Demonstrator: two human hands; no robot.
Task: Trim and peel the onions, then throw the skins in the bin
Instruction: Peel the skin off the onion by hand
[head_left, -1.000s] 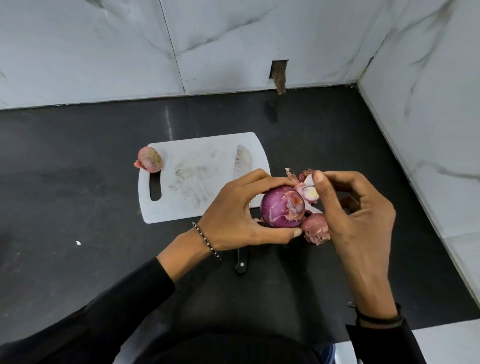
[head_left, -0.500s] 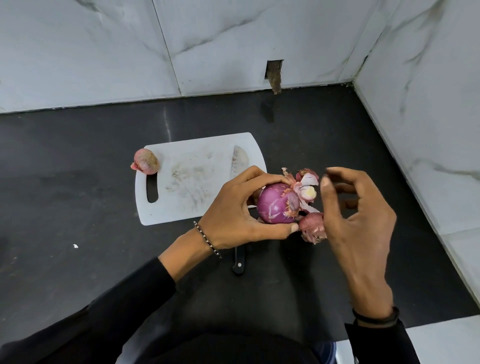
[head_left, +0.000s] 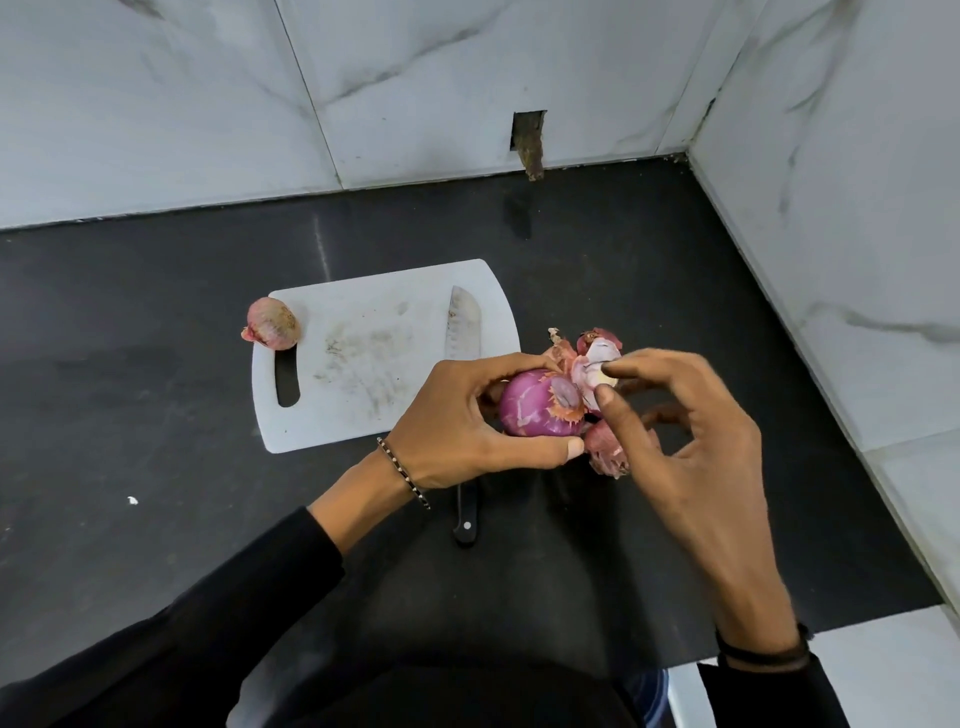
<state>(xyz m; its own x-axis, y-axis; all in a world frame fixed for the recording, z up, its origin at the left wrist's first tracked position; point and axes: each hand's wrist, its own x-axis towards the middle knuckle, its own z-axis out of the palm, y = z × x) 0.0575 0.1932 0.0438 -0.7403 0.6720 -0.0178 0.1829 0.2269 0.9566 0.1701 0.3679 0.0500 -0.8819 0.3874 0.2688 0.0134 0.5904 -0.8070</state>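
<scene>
While the left hand (head_left: 457, 426) is gripping the peeled onion (head_left: 532, 413), with curled fingers over its far side and the thumb along its near side, the right hand (head_left: 696, 441) is reaching in from the right. The onion is being held above the black countertop (head_left: 156, 415), just past the right edge of the white cutting board (head_left: 363, 358). Its purple surface is showing bare, with a frayed ring of skin clinging round the trimmed end that is facing the right hand. The right hand's fingers are curling loosely, with the forefinger and thumb tips lying close together beside that trimmed end; whether they are pinching a flap of skin cannot be told. Loose skins (head_left: 605, 447) are lying in a small heap on the countertop behind and below the two hands, partly hidden by them. A knife (head_left: 464, 322) is lying with its blade on the right part of the board and its black handle projecting toward the person, the middle being covered by the left hand. An unpeeled onion (head_left: 271, 325) is resting at the board's far left corner, against its edge.
</scene>
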